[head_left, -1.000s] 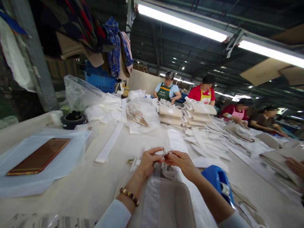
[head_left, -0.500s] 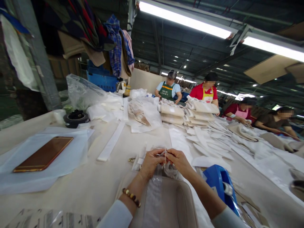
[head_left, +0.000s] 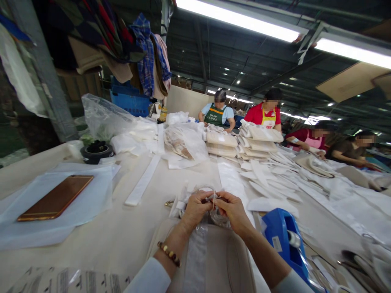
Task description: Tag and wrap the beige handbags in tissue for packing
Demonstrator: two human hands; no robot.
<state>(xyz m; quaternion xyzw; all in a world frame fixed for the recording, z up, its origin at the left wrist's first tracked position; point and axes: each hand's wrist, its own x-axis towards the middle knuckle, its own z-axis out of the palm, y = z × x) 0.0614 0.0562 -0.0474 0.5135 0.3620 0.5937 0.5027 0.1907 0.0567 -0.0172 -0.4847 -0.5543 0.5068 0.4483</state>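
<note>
Just beyond the top edge of a beige bag (head_left: 224, 256), both my hands meet at a thin white cord (head_left: 214, 198). My left hand (head_left: 195, 207), with a beaded bracelet at the wrist, pinches the cord between thumb and fingers. From the other side my right hand (head_left: 233, 208) pinches at the same cord. Under the fingers lies a bundle in clear plastic wrap (head_left: 219, 219), partly hidden. A translucent strip (head_left: 196, 254) runs down the bag's front. To the left of my hands, a small brass-coloured clasp (head_left: 168, 203) pokes out.
A brown phone (head_left: 56, 198) rests on pale sheets at left, near a black tape roll (head_left: 97, 151). A blue jug (head_left: 285, 240) stands right of my forearm. Stacked beige pieces (head_left: 259, 140) and a plastic bag (head_left: 185, 144) lie ahead. Several co-workers sit beyond.
My right fingers have shifted slightly, and a small loop of the white cord now shows between my hands. The view has tilted slightly. Co-workers at right have moved their arms.
</note>
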